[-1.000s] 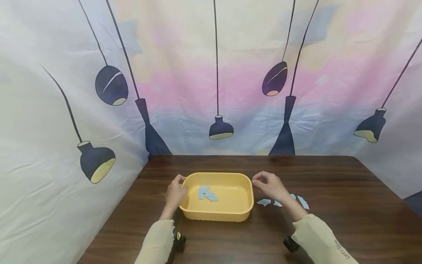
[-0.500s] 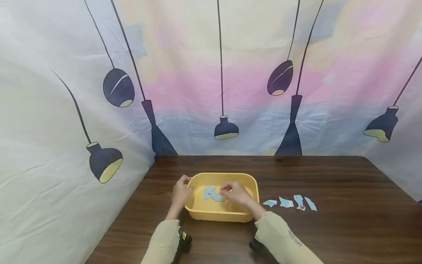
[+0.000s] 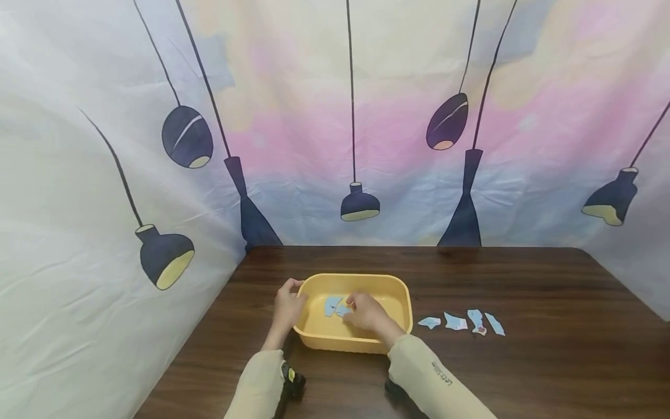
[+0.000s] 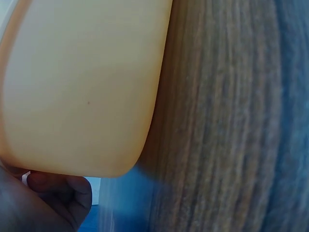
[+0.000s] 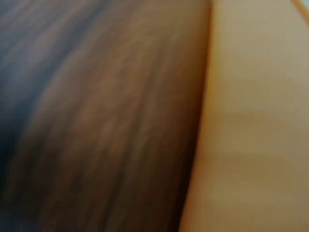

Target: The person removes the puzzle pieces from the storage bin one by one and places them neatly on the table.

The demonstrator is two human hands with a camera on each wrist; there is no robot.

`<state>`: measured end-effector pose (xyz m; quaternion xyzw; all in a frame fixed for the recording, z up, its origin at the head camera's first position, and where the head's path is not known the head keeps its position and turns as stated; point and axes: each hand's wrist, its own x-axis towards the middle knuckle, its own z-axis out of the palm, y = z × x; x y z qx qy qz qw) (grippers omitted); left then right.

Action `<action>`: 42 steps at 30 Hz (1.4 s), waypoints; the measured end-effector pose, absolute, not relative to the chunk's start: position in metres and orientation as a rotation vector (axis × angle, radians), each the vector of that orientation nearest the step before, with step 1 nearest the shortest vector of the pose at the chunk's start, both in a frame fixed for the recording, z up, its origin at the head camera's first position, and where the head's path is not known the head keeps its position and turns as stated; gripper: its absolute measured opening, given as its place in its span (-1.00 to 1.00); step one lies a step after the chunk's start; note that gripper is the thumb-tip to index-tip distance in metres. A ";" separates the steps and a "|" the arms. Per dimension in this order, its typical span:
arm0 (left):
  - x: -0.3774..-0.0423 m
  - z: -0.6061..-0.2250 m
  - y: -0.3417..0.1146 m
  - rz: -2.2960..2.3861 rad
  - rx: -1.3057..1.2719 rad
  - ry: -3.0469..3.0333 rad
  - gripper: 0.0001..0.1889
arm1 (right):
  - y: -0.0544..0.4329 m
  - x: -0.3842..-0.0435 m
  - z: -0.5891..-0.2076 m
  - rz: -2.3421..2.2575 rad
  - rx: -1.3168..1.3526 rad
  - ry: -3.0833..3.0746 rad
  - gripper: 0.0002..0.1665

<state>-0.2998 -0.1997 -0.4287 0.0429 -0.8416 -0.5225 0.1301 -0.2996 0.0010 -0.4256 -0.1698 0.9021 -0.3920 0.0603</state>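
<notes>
While a brown counter point(image 3: 555, 361) carries a yellow tub point(image 3: 345, 344), left hand point(image 3: 287, 309) with fingers grasping its left rim, right hand point(image 3: 369, 314) inside, fingers' hold unclear, blue pieces point(image 3: 332, 306) beside them, four other pieces point(image 3: 455, 322) right of it.

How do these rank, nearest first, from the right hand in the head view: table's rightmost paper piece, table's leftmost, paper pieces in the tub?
1. Paper pieces in the yellow tub, left side
2. Leftmost piece outside, right of tub
3. Rightmost piece outside, far right
</notes>
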 end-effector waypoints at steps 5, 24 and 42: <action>-0.301 -0.427 -0.202 -1.558 0.136 -2.434 -0.64 | -0.001 -0.300 -0.426 -1.026 -0.575 2.834 -0.46; -0.298 -0.429 -0.199 -1.647 0.196 -2.416 -0.62 | 0.003 -0.298 -0.428 -1.061 -0.550 2.767 -0.72; -0.298 -0.430 -0.200 -1.624 0.168 -2.413 -0.63 | 0.001 -0.296 -0.427 -1.003 -0.570 2.780 -0.71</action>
